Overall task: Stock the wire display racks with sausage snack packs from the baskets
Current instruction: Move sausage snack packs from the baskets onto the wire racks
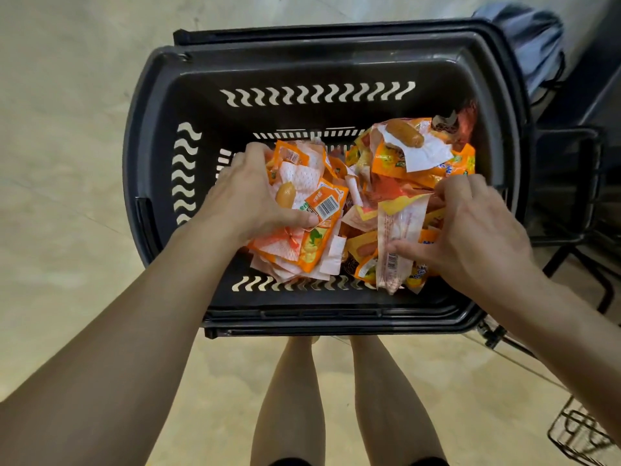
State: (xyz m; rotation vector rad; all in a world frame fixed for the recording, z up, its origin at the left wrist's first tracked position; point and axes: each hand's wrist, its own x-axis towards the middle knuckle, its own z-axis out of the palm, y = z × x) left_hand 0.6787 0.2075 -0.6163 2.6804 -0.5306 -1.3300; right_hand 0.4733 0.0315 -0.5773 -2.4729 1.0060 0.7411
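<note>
**Forearms in, both hands on packs**

Forearms, 2 of them, fill the bottom of my feed. They reach over 2 bare legs (289, 398) into the black basket (336, 62), which stands on the pale floor (67, 129).

The left hand (248, 196) is curled round a thick bundle (302, 193) of orange-and-white sausage packs at the basket's left side. Its thumb presses just beside a barcode label.

The right hand (470, 223) pinches a long pale pack (400, 230) with a barcode near its lower end. The thumb lies on the pack's face and the fingers are bent over its upper edge.

More loose packs (420, 163) lie heaped in the basket's right half, between and behind the hands.

At the lower right corner I can see part of a black wire rack (578, 435) on the floor, well apart from the basket. A dark bag (524, 35) sits behind the basket's far right corner, and a black frame (571, 183) stands just beside its right wall.
</note>
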